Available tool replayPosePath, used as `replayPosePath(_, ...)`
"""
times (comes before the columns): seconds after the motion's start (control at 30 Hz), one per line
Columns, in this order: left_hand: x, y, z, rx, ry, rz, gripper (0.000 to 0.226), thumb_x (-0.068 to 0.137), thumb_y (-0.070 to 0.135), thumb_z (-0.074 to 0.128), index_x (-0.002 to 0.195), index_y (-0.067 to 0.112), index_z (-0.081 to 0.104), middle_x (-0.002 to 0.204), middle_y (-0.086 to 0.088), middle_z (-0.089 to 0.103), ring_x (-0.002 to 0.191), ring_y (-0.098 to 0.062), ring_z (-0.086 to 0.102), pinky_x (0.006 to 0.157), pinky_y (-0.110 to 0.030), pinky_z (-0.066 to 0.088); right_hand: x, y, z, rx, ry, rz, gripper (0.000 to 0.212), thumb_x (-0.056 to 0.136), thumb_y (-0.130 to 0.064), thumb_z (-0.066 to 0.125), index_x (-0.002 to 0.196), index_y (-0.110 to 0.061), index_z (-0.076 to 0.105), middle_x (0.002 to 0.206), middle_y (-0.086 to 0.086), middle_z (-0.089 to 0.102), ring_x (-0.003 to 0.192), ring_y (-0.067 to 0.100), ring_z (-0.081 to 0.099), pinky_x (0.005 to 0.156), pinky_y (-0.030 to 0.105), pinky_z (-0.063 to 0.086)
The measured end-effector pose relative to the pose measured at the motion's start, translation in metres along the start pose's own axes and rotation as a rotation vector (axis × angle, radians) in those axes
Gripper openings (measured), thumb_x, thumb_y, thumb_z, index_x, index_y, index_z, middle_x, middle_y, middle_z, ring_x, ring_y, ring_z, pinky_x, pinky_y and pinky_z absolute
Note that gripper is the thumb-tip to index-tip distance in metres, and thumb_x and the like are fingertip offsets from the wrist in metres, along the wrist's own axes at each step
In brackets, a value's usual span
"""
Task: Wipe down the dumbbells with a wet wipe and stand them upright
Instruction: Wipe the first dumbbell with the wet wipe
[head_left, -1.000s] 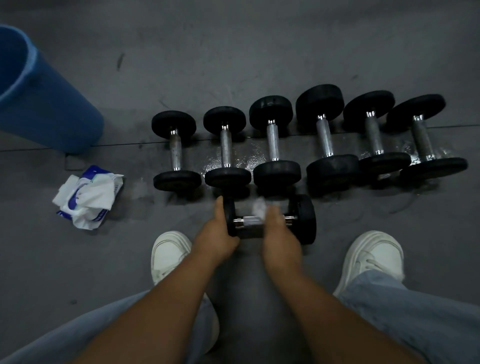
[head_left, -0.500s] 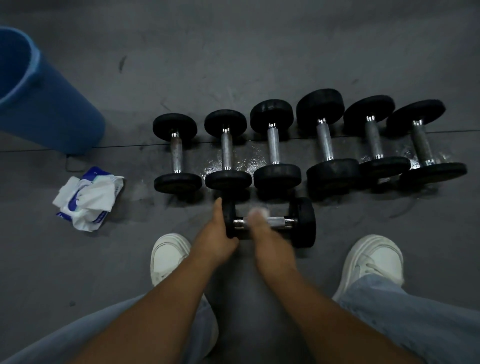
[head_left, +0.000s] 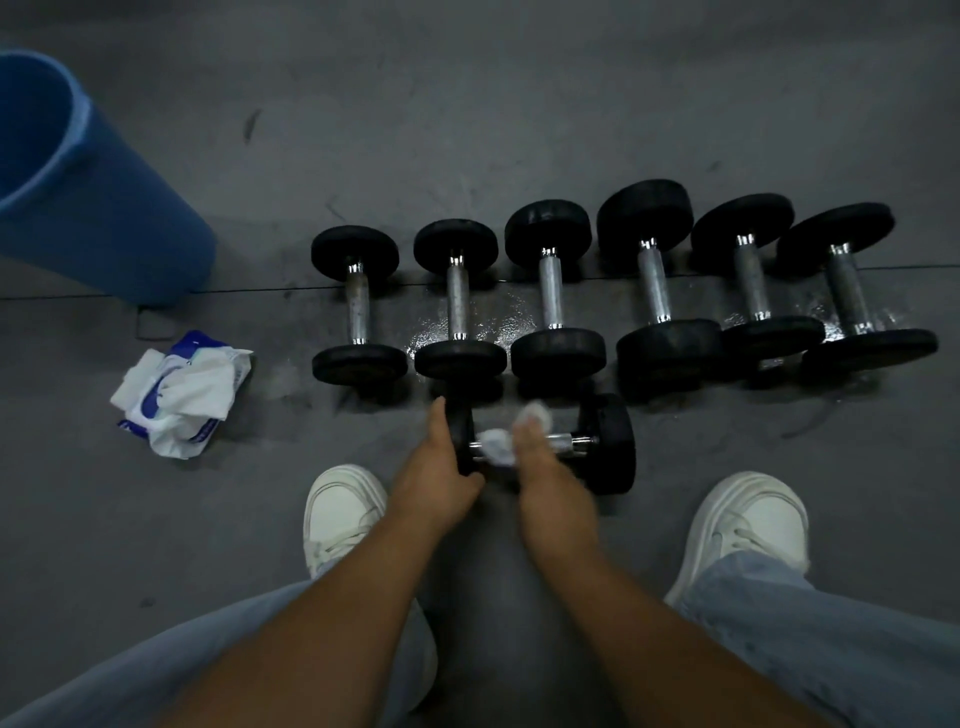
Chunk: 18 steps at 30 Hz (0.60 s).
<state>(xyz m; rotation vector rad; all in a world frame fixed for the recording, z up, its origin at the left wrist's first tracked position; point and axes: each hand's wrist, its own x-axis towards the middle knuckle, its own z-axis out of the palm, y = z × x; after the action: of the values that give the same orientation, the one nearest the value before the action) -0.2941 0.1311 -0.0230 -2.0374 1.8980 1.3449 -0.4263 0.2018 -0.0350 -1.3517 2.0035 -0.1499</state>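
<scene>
Near dumbbell (head_left: 615, 441): I see it lying on the floor (head_left: 519, 130), handle running 9 to 3 o'clock, just at 6 o'clock of the row.
Left hand (head_left: 436, 467): curled round the dumbbell's 9 o'clock head, thumb up along it.
Right hand (head_left: 540, 457): fingers bent over the handle, pinching the wet wipe (head_left: 496, 441) against it; slightly blurred.
Wet wipe: white, bunched on the handle toward the 9 o'clock end.
Row of six dumbbells (head_left: 550, 291): all on their sides, side by side, handles 12 to 6 o'clock.
Floor: I note a wet sheen between the row's handles.
Wipes pack (head_left: 182, 395): crumpled, at 9 o'clock of the hands.
Blue bin (head_left: 104, 208): at 10 o'clock.
</scene>
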Motion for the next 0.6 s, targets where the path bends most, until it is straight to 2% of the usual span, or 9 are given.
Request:
replayPosePath(0.07, 0.003, -0.001, -0.005, 0.068, 0.052, -0.009, 0.096, 0.076, 0.028, 0.07, 0.152, 0.029, 0.011, 0.124, -0.014, 0.064, 0.111, -0.034, 0.062, 0.093, -0.041, 0.051, 0.005, 0.004, -0.003, 0.02, 0.072, 0.15, 0.054, 0.1, -0.014, 0.031, 0.152, -0.023, 0.017, 0.161, 0.003, 0.016, 0.107, 0.033, 0.061, 0.084, 0.042, 0.049)
replayPosePath(0.13, 0.007, 0.003, -0.011, 0.148, 0.075, -0.021, 0.086, 0.08, 0.037, 0.067, 0.15, 0.027, 0.02, 0.124, -0.015, 0.063, 0.114, -0.036, 0.06, 0.094, -0.042, 0.05, -0.002, -0.003, 0.001, 0.004, -0.017, -0.044, 0.069, 0.093, -0.002, 0.037, 0.154, -0.024, 0.013, 0.162, -0.001, 0.012, 0.109, 0.034, 0.06, 0.083, 0.042, 0.049)
replayPosePath(0.2, 0.008, 0.005, -0.014, 0.162, 0.085, -0.023, 0.08, 0.081, 0.044, 0.065, 0.148, 0.027, 0.026, 0.124, -0.016, 0.064, 0.114, -0.037, 0.06, 0.092, -0.041, 0.05, -0.002, -0.006, 0.003, -0.018, -0.084, -0.209, 0.059, 0.098, -0.013, 0.035, 0.151, -0.033, 0.021, 0.158, -0.001, 0.025, 0.115, 0.031, 0.058, 0.088, 0.041, 0.049)
replayPosePath(0.27, 0.0, 0.005, -0.007, 0.094, 0.095, -0.028, 0.09, 0.081, 0.041, 0.07, 0.153, 0.028, 0.017, 0.128, -0.014, 0.062, 0.116, -0.036, 0.059, 0.092, -0.041, 0.05, 0.006, 0.003, -0.001, 0.031, 0.043, 0.023, 0.049, 0.103, -0.025, 0.029, 0.151, -0.034, 0.021, 0.155, 0.004, 0.032, 0.114, 0.029, 0.059, 0.089, 0.04, 0.048)
replayPosePath(0.3, -0.005, 0.004, -0.001, 0.042, 0.087, -0.017, 0.101, 0.079, 0.038, 0.073, 0.156, 0.028, 0.008, 0.134, -0.013, 0.058, 0.12, -0.034, 0.058, 0.095, -0.041, 0.049, 0.009, 0.005, 0.0, 0.031, 0.092, 0.122, 0.054, 0.102, -0.018, 0.031, 0.153, -0.029, 0.018, 0.16, 0.004, 0.02, 0.112, 0.03, 0.061, 0.086, 0.04, 0.049)
replayPosePath(0.37, -0.011, 0.003, 0.008, 0.032, 0.059, -0.008, 0.111, 0.079, 0.028, 0.076, 0.157, 0.026, -0.002, 0.14, -0.014, 0.052, 0.124, -0.033, 0.055, 0.1, -0.04, 0.047, 0.004, 0.003, 0.006, -0.036, 0.026, 0.021, 0.069, 0.094, -0.004, 0.037, 0.154, -0.025, 0.011, 0.163, -0.005, -0.002, 0.11, 0.029, 0.06, 0.083, 0.039, 0.049)
replayPosePath(0.43, -0.002, 0.004, 0.005, 0.097, 0.052, 0.004, 0.104, 0.08, 0.022, 0.071, 0.157, 0.026, 0.002, 0.135, -0.016, 0.057, 0.119, -0.035, 0.058, 0.097, -0.04, 0.048, 0.0, 0.0, 0.008, -0.051, -0.102, -0.148, 0.074, 0.091, -0.002, 0.039, 0.154, -0.029, 0.011, 0.162, -0.01, -0.002, 0.117, 0.026, 0.055, 0.087, 0.038, 0.047)
replayPosePath(0.57, 0.011, 0.011, -0.017, 0.222, -0.029, 0.003, 0.082, 0.08, 0.039, 0.07, 0.149, 0.024, 0.026, 0.131, -0.016, 0.06, 0.119, -0.036, 0.057, 0.095, -0.038, 0.048, 0.003, 0.013, 0.005, -0.007, 0.105, 0.128, 0.064, 0.096, -0.004, 0.034, 0.154, -0.022, 0.013, 0.163, -0.002, 0.003, 0.118, 0.027, 0.056, 0.087, 0.038, 0.047)
replayPosePath(0.6, 0.007, 0.011, -0.017, 0.218, -0.034, -0.01, 0.082, 0.08, 0.045, 0.071, 0.148, 0.025, 0.028, 0.131, -0.016, 0.059, 0.119, -0.036, 0.057, 0.093, -0.038, 0.048, -0.001, 0.009, 0.008, 0.013, 0.083, 0.107, 0.062, 0.097, -0.005, 0.033, 0.153, -0.022, 0.014, 0.163, -0.002, 0.005, 0.12, 0.027, 0.055, 0.091, 0.038, 0.047)
